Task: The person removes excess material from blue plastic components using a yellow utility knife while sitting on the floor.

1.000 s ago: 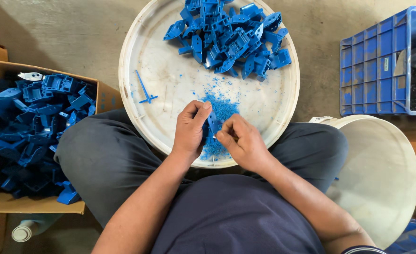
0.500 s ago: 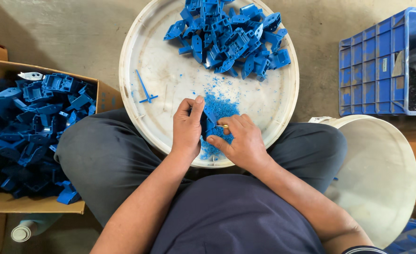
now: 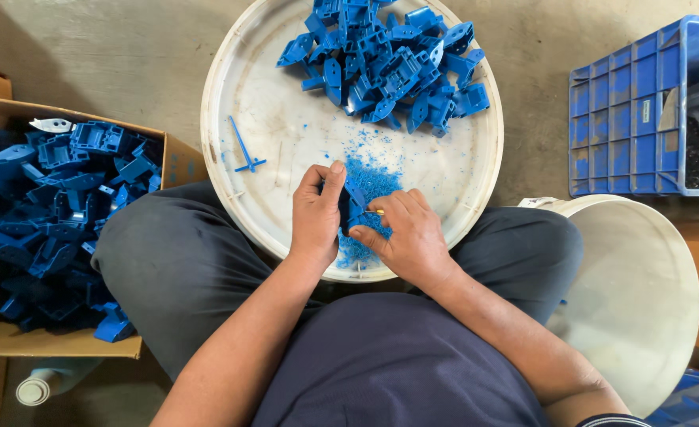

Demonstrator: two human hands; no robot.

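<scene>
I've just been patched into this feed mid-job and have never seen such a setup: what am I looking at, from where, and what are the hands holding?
This is one camera worn on a person's head, looking down at their lap. The left hand grips a small blue moulded plastic part; the right hand works on it with a thin tool with a yellow tip. Beneath lies a round white tray with a heap of blue parts and blue shavings. A cardboard box of blue parts sits on the person's left, a blue plastic crate on the right.
</scene>
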